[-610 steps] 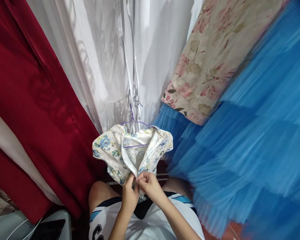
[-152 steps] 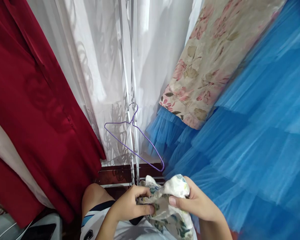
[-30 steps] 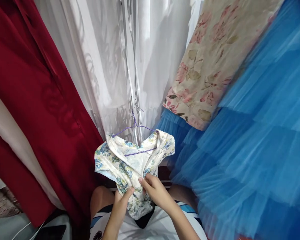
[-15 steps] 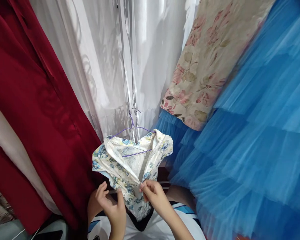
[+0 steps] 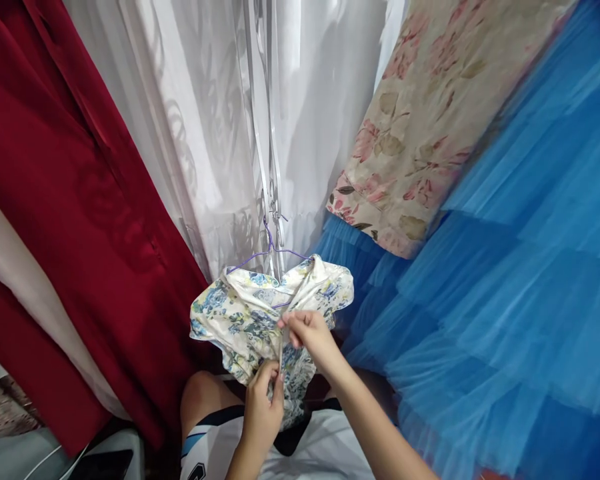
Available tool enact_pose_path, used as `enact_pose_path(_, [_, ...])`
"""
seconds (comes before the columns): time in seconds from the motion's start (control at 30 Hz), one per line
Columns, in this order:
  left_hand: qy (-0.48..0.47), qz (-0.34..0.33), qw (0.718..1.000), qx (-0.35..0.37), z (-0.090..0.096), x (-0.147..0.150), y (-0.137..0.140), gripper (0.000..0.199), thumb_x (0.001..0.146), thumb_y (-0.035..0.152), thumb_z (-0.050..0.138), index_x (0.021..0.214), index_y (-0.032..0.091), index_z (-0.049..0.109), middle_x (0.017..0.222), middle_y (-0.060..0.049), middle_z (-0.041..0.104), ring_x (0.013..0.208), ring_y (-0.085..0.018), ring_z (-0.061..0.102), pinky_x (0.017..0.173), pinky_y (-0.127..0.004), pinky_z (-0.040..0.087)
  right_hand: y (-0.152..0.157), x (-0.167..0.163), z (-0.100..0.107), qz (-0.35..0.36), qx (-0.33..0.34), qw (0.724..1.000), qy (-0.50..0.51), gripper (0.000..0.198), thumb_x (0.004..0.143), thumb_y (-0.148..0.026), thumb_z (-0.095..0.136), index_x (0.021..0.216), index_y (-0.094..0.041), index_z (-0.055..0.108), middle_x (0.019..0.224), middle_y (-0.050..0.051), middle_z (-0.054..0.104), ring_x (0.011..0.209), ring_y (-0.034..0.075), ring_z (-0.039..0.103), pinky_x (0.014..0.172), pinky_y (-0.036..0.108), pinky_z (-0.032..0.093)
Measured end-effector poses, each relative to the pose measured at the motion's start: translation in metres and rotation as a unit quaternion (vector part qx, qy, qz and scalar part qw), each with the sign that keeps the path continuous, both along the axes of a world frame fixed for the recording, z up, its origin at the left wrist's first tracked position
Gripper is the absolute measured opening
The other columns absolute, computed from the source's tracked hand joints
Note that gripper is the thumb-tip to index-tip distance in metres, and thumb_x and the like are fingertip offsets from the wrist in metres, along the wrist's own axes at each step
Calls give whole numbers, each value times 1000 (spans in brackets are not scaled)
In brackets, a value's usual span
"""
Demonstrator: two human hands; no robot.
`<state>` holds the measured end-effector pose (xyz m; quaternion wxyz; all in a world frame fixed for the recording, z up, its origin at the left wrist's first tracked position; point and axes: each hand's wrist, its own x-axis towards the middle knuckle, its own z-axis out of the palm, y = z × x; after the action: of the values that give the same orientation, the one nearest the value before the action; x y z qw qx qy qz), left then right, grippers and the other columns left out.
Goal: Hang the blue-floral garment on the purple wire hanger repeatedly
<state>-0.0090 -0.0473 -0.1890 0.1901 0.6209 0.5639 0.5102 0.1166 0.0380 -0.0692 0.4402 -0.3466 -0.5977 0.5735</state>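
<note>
My right hand pinches the front edge of the small floral dress, up near its neckline. My left hand grips the same edge lower down, fingers closed on the fabric; it may be a zip, though the print hides it. The dress hangs on a purple wire hanger in front of the white curtain, with red cloth to the left and blue tulle to the right.
</note>
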Motion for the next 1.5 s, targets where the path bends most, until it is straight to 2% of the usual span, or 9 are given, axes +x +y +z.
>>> enact_pose_path(0.17, [18,-7,1000,-13,-14,-21,17,13,94,28,46,88,20,55,78,-4,60,76,-19,62,72,-26,46,45,-18,53,-15,24,996,89,39,80,-43,64,54,-16,61,41,-2,49,39,7,32,42,23,23])
enact_pose_path(0.57, [220,-108,966,-88,-19,-40,46,10,76,9,53,79,18,56,79,-5,63,77,-20,59,71,-28,44,38,-27,63,-78,56,982,161,32,81,-42,64,66,-14,67,41,-4,46,40,8,32,43,23,24])
enact_pose_path(0.67, [220,-153,956,-119,4,-29,42,14,73,10,59,83,19,63,83,-6,67,81,-22,62,75,-31,46,31,-21,59,-72,63,985,143,32,83,-44,62,76,-14,68,42,-4,48,39,8,35,43,23,25])
enact_pose_path(0.77, [138,-196,968,-80,53,-25,39,16,81,15,58,93,21,67,92,-5,69,85,-20,64,79,-30,49,25,-12,57,-69,75,990,101,34,84,-48,60,80,-14,68,42,-4,48,38,10,39,43,24,28])
enact_pose_path(0.9, [27,-69,994,82,139,-24,47,22,92,26,53,111,21,63,82,-3,67,77,-17,63,77,-28,48,17,-5,60,-62,101,992,51,36,85,-50,58,78,-15,66,43,-4,49,40,11,42,45,25,32])
enact_pose_path(1.0, [69,-42,987,141,182,-25,63,32,95,29,50,125,21,58,85,-2,66,75,-15,61,74,-26,46,16,-5,60,-57,130,989,32,37,86,-50,57,79,-15,65,44,-3,50,41,11,44,46,25,34])
enact_pose_path(1.13, [175,-69,970,155,196,-25,81,22,97,28,47,91,18,65,84,-4,65,81,-18,60,76,-27,44,26,-10,48,-66,148,986,26,35,87,-47,55,76,-15,64,46,-4,46,42,11,40,45,24,29])
enact_pose_path(1.27, [175,-2,962,211,196,-30,83,18,96,28,50,90,18,64,79,-3,65,80,-18,61,78,-28,43,40,-15,26,-105,189,975,-45,32,87,-41,54,72,-15,65,52,-2,48,46,11,39,47,24,26])
enact_pose_path(1.5, [-55,157,953,255,199,-85,91,23,92,37,55,88,15,62,73,-1,60,71,-14,58,70,-24,45,24,-12,5,-40,133,988,-65,28,84,-33,53,65,-16,63,49,-4,39,45,10,33,46,24,22])
